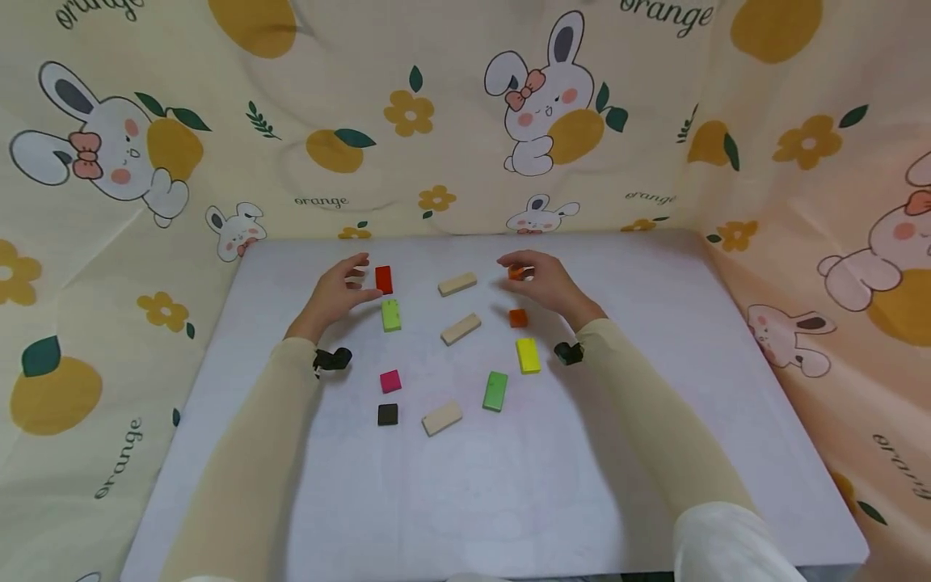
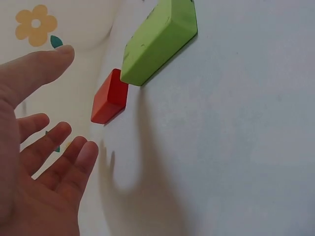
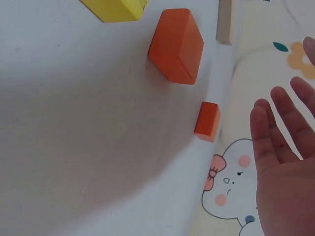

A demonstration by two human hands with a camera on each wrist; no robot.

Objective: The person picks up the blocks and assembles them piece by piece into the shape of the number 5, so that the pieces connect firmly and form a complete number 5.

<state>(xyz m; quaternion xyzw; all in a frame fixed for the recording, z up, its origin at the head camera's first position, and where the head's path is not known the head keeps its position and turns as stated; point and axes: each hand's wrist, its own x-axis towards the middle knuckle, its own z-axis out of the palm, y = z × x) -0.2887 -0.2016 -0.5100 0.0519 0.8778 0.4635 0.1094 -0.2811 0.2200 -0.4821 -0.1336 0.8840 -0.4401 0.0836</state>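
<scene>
A red oblong block (image 1: 384, 280) and the farther orange block (image 3: 207, 122) lie well apart on the white table (image 1: 436, 509).

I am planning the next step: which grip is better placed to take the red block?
Probably the left grip: empty and beside the red block, while the right grip is farther off, near the orange blocks.

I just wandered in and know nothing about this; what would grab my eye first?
Probably the cloth printed with rabbits and oranges, rising behind and beside the white table. Next come the small colored blocks scattered around the table's middle. Finally, the person's relaxed left grip is beside the red block at the far left of the group, and the right grip is by the far orange block.
</scene>
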